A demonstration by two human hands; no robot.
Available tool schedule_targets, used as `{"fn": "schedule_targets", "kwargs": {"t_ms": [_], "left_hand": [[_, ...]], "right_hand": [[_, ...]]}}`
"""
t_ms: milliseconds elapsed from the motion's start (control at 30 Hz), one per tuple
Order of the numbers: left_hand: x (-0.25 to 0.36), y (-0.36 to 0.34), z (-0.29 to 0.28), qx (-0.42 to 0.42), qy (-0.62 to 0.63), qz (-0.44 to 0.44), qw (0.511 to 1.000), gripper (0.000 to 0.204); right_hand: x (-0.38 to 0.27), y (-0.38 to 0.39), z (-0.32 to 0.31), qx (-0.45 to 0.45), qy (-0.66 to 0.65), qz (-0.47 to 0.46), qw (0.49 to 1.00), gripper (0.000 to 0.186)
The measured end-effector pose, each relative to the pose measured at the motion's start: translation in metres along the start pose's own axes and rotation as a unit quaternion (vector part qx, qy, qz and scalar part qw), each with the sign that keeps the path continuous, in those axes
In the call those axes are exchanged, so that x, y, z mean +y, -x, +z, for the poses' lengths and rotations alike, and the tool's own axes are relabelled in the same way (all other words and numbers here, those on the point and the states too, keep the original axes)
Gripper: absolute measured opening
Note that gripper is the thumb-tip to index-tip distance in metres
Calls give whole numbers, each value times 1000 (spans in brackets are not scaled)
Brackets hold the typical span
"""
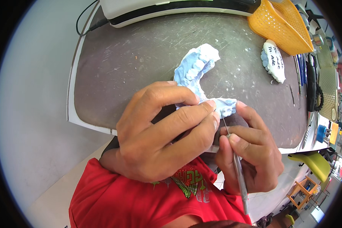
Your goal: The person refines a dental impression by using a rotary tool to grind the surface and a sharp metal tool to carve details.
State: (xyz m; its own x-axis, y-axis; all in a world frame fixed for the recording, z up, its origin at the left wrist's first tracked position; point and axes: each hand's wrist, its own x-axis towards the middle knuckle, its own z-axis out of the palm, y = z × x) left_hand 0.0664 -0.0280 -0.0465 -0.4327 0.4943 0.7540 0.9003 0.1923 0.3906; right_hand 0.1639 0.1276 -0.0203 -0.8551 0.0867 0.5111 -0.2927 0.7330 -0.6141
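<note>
A pale blue and white dental cast (192, 70), curved like an arch with tooth shapes along it, is held over the near part of the grey work mat. My left hand (163, 129) is closed on its near portion, the fingertips pressing on the blue surface. In my right hand (252, 154) is a slim metal dental carving tool (239, 174), pinched between thumb and fingers. The tool's thin tip points up at the cast's near right end, close to my left fingertips. One right fingertip touches that end of the cast. Fingers hide the cast's lower middle.
A white and black device (140, 15) stands along the mat's far edge. At the far right are a yellow perforated basket (281, 26) and another cast (273, 62) with handwriting on its white base. Several slim tools (301, 72) and a black handpiece (312, 81) lie by the right edge.
</note>
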Motion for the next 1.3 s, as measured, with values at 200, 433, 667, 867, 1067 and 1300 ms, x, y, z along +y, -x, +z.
{"fn": "schedule_targets", "kwargs": {"t_ms": [200,433,667,867,1067,1300], "left_hand": [[0,3,-2,-11,3,-33,999,39],[1,1,-3,-20,12,-54,998,40],[2,0,-4,-22,11,-52,998,40],[2,2,-6,-26,14,-65,997,37],[1,-1,-8,-23,47,-86,995,29],[4,-1,-9,-22,43,-100,994,27]], "right_hand": [[4,13,10,66,-86,25,994,11],[11,9,9,38,-27,-52,998,12],[12,7,10,43,-25,-69,996,12],[13,6,9,30,-29,-64,997,13],[11,7,16,53,3,-77,996,14],[12,9,10,60,-57,-69,994,14]]}}
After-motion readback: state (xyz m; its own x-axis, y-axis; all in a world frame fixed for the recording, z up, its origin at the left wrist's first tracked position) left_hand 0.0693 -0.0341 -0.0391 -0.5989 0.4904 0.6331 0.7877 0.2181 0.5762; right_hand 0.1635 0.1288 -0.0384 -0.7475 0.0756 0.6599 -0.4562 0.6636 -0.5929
